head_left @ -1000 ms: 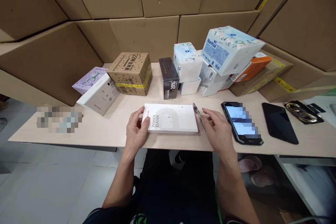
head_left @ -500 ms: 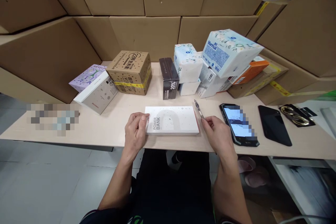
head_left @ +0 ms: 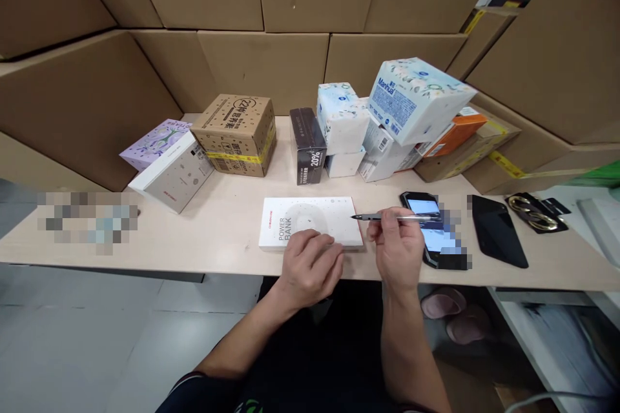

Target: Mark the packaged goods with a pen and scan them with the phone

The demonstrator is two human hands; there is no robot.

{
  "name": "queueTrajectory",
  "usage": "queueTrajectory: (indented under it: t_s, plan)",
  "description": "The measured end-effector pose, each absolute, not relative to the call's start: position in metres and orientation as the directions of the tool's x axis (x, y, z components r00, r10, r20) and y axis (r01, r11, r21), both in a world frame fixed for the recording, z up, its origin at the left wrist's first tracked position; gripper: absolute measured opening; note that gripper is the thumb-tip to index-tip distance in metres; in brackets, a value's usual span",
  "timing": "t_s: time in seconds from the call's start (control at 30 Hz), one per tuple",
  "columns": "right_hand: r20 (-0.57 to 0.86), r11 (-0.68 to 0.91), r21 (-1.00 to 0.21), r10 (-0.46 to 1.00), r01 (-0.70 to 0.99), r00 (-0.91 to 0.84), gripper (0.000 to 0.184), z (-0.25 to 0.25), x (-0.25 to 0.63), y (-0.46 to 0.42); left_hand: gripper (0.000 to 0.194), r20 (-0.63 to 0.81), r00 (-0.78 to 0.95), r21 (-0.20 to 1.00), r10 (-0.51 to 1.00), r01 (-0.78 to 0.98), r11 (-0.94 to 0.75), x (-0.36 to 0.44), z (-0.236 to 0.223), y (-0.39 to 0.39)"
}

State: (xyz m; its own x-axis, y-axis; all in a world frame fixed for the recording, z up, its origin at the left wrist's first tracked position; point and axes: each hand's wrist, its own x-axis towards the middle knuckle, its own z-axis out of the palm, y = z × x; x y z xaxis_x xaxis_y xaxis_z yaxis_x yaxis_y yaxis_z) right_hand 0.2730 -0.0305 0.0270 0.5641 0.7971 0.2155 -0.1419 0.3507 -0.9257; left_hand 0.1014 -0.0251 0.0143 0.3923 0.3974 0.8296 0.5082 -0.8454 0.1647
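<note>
A white power bank box (head_left: 329, 208) lies flat near the desk's front edge, its printed face up. My left hand (head_left: 310, 268) rests over the box's lower edge, fingers loosely bent and slightly apart, not wrapped around it. Between the thumb and fingers of my right hand (head_left: 400, 251) is a pen (head_left: 375, 216), held nearly level. Its dark tip points left, over the right end of the box. Behind my right hand lies a phone (head_left: 411, 201) with a lit screen, partly covered by the hand and pen.
Behind the box stand a dark carton (head_left: 310, 148), a brown cardboard box (head_left: 237, 135) and stacked tissue packs (head_left: 416, 100). A white box (head_left: 174, 177) leans at left. Farther right lie a black phone-shaped slab (head_left: 498, 229) and a gold-coloured item (head_left: 533, 213). Cardboard walls surround the desk (head_left: 232, 206).
My left hand has moved right from the box's left end to its lower edge. The pen has been lifted off the desk in my right hand and turned level, tip leftward.
</note>
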Motion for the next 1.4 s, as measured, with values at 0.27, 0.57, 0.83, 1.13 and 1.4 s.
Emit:
queueTrajectory:
  t_s: [0.27,0.57,0.83,1.13,1.4]
  plan:
    - [0.278,0.279,-0.959,0.877,0.054,0.393,0.024,0.040,0.252,-0.025,0.032,0.751,0.465,0.176,0.469,0.544,-0.821,0.106,0.003,-0.024]
    - [0.368,0.197,-0.806,0.905,0.557,0.213,0.020,0.036,0.251,-0.013,0.031,0.760,0.427,0.247,0.489,0.506,-0.826,0.105,0.000,-0.024]
    - [0.377,0.185,-0.741,0.910,0.646,0.172,0.023,0.043,0.248,-0.012,0.029,0.746,0.436,0.253,0.502,0.512,-0.821,0.105,-0.001,-0.024]
    - [0.360,0.171,-0.712,0.922,0.681,0.145,0.026,0.043,0.247,-0.011,0.029,0.743,0.435,0.258,0.508,0.514,-0.818,0.105,-0.002,-0.024]
    - [0.367,0.191,-0.714,0.921,0.673,0.129,0.025,0.045,0.248,-0.010,0.028,0.754,0.429,0.252,0.497,0.509,-0.823,0.106,-0.001,-0.024]
